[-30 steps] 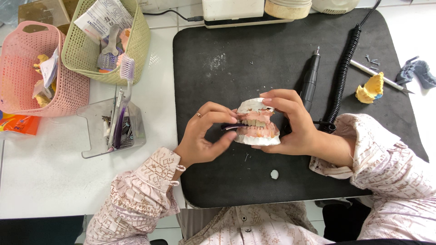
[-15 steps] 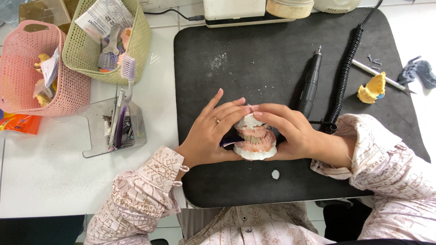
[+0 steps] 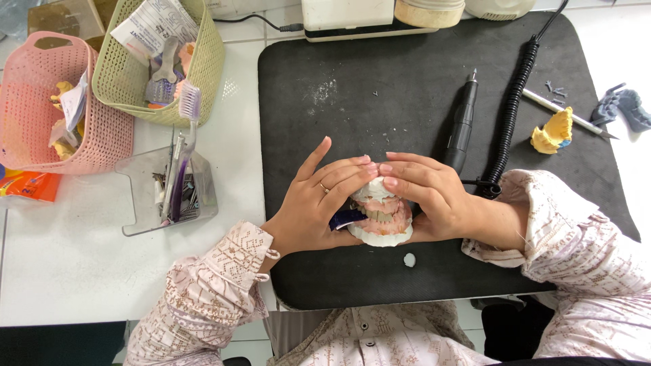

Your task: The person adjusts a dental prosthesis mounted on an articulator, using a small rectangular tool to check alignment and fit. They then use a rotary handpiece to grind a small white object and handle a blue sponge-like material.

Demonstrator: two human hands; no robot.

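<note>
While cupped — chalky plaster dental model point(image 3: 381, 215).

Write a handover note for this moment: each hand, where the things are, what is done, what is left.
Left hand: fingers laid over the top of the dental model, palm against its left side; a dark blue piece shows under the palm.
Right hand: cupped on the model's right side, fingertips meeting the left hand's on top.
Model: pink gums on white bases, upper and lower halves stacked, on the black mat.
Handpiece lies untouched on the mat behind; a white crumb lies in front.
Done: halves are together. Left: cannot tell from this view; both hands are pressing the model.
</note>
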